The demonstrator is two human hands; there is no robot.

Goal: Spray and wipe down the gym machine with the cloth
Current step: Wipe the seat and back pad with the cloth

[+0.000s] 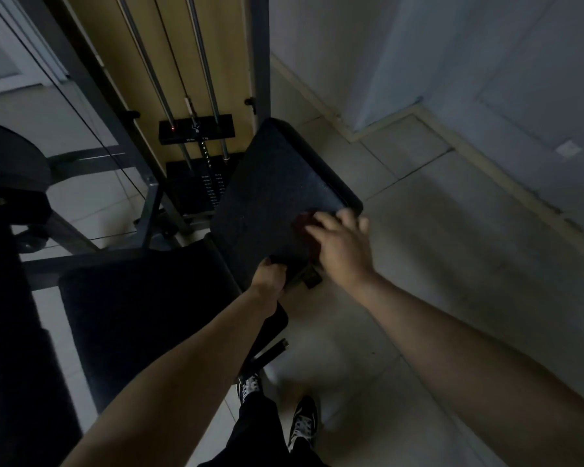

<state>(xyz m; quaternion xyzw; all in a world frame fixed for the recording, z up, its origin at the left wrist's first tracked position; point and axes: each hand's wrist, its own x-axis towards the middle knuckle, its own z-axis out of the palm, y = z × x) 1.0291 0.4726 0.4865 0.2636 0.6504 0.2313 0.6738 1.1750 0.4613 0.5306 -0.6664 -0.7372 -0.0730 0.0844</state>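
Head camera, looking down in dim light: the grey steel-framed gym machine [262, 55] stands against the wall, its black, textured, upholstered back pad [277, 183] tilted so that its long axis runs from the near lower edge, where both hands are, up and away toward the black weight stack [196, 193] and the chrome guide rods [155, 72]. The left hand [270, 276] is curled around the pad's near lower edge, apparently steadying it, with the flat black seat pad [142, 315] just to its left. The right hand [339, 246] lies on the pad's lower right corner with its fingers stretched out fairly flat. A small dark reddish patch under the fingertips is most likely the cloth [302, 220], though blur and poor light leave that uncertain. No spray bottle can be made out. Judged from this, the wiping step is under way at the near corner, and almost all of the pad's surface lies ahead of and to the left of the right hand, along that long axis. The right hand is the one placed for the stroke; the next pass probably calls for pushing the cloth away up the pad while the left hand braces the edge. Pale floor tiles [435, 247] lie on the right.
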